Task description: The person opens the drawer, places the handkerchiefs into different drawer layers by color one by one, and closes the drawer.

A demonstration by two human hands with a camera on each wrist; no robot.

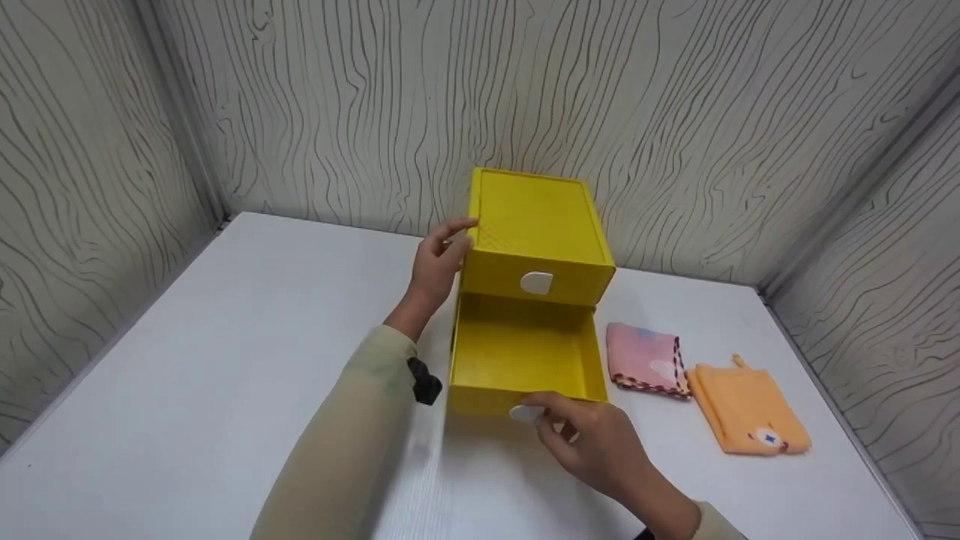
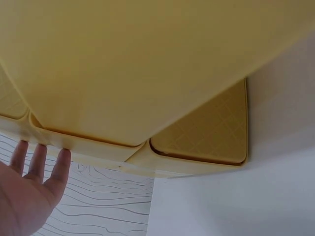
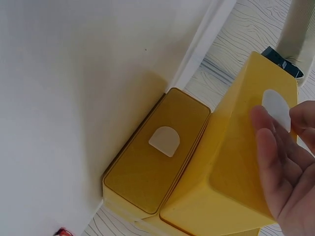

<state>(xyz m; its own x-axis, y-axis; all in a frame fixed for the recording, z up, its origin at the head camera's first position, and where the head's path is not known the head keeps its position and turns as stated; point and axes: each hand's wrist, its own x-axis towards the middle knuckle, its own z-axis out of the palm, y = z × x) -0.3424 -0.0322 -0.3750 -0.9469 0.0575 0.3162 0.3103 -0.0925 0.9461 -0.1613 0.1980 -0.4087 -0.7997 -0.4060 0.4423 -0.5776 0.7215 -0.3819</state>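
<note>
A small walled work booth, as far as I can make out from here.
On my head feed, wood-grain-patterned walls rise behind and on both sides of a white table, grey strips lining the corners. The yellow drawer box looks like household storage; I can't tell what building surrounds it all.

A white table bears a yellow drawer cabinet, its top stretching to both sides of it. Just right of the cabinet lies a folded pink cloth with a striped edge; farther right of the cabinet, a folded orange cloth lies flat.
</note>
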